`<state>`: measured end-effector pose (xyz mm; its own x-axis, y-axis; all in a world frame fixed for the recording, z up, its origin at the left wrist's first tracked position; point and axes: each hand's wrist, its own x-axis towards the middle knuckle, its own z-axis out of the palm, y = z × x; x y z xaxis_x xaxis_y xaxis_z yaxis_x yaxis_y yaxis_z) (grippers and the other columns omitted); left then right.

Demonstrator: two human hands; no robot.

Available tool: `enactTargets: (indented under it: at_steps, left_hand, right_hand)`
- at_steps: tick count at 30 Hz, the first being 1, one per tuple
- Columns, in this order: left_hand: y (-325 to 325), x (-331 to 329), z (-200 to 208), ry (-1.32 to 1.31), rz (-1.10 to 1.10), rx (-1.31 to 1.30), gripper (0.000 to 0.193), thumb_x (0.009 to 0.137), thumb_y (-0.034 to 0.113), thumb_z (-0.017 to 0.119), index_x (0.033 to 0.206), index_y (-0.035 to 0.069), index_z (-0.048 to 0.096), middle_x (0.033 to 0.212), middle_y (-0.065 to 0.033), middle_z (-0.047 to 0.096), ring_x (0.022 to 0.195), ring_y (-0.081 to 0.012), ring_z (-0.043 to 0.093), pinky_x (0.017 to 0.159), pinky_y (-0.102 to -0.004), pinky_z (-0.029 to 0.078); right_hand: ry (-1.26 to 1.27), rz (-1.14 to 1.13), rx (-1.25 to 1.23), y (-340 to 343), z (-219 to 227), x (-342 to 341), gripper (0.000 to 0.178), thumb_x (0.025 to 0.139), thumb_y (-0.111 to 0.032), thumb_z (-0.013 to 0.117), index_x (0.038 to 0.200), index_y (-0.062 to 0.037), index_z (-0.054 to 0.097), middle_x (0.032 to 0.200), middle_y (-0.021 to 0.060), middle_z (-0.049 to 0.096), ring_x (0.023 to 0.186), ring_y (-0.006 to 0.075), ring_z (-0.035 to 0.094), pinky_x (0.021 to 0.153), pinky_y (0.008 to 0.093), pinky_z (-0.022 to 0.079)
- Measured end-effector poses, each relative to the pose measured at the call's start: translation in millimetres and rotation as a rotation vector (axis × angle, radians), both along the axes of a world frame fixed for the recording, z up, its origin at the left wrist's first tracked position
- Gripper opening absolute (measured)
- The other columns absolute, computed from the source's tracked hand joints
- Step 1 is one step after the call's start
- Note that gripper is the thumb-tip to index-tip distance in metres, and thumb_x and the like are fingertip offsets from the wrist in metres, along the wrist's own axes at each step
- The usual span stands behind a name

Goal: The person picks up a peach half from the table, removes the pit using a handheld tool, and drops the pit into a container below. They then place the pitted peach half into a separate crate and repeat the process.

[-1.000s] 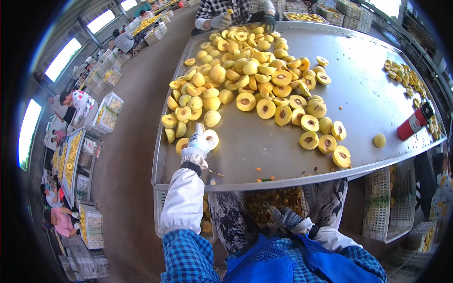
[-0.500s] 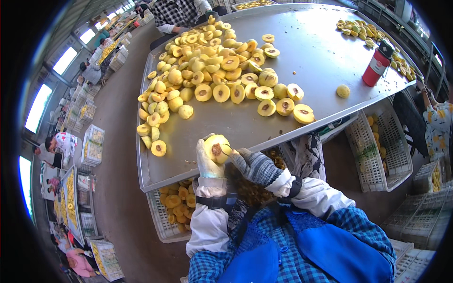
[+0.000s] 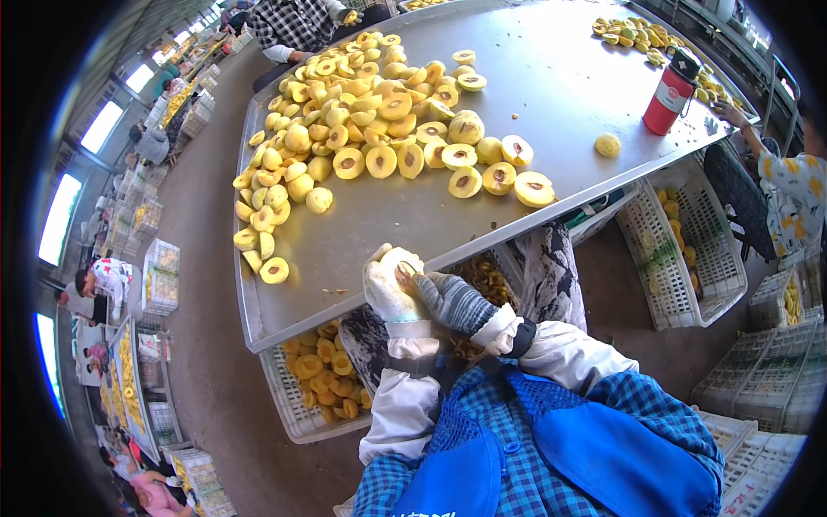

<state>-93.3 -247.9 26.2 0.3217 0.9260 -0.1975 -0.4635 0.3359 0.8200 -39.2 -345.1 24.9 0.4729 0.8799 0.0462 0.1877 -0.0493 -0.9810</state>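
Observation:
My left hand (image 3: pixel 389 300), in a white glove, is closed around a yellow peach half (image 3: pixel 401 264) just off the table's near edge. The cut face, with its brown middle, is turned partly toward my right hand (image 3: pixel 461 303). That hand wears a grey striped knit glove; its fingers are bent together and the tips press at the brown centre. Whether a small tool sits in those fingers is hidden. Beyond my hands, a large pile of peach halves (image 3: pixel 362 112) covers the left part of the metal table (image 3: pixel 551 95), several showing brown pits.
A red bottle (image 3: pixel 668 102) and a lone peach (image 3: pixel 607 145) stand toward the table's right. Below the edge, a white crate (image 3: pixel 297 422) holds hollowed halves. Another crate (image 3: pixel 724 267) stands at right. One person (image 3: pixel 293 26) works across the table, another (image 3: pixel 788 194) at right.
My right fingers have moved in over the cut face, and the peach half has tilted in my left hand. The whole view has shifted slightly. The person at right now reaches toward the table.

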Motion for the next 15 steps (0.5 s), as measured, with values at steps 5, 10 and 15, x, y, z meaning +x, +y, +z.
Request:
enactTargets:
  at_steps: [5, 10, 15]
  left_hand:
    - [-16.0, 2.2, 2.0, -0.04, 0.073, 0.09, 0.041, 0.097, 0.037, 0.041, 0.107, 0.0, 0.056, 0.08, -0.0168, 0.062, 0.066, -0.0268, 0.06, 0.063, -0.0368, 0.053]
    - [-24.9, -0.7, 7.9, -0.039, -0.007, 0.049, 0.045, 0.097, 0.041, 0.044, 0.102, -0.001, 0.06, 0.081, -0.0153, 0.064, 0.067, -0.025, 0.062, 0.063, -0.0334, 0.053]
    - [-19.0, -7.3, -0.4, 0.167, -0.1, 0.301, 0.042, 0.097, 0.038, 0.051, 0.095, -0.002, 0.065, 0.085, -0.0121, 0.068, 0.068, -0.0182, 0.063, 0.063, -0.027, 0.052]
  right_hand:
    - [0.367, 0.103, -0.003, -16.5, 27.6, -4.5, 0.052, 0.097, -0.046, 0.048, 0.112, 0.0025, 0.06, 0.09, 0.0173, 0.067, 0.079, 0.0221, 0.062, 0.075, 0.0341, 0.048]
    - [0.247, 0.245, 0.06, -25.1, 10.4, 12.5, 0.046, 0.1, -0.038, 0.044, 0.119, 0.0023, 0.056, 0.09, 0.02, 0.064, 0.078, 0.0242, 0.06, 0.075, 0.0327, 0.048]
    - [-0.522, 0.309, 0.275, -25.2, -44.6, 31.3, 0.036, 0.104, -0.019, 0.032, 0.133, 0.0007, 0.042, 0.091, 0.0227, 0.06, 0.073, 0.0292, 0.058, 0.066, 0.038, 0.048]
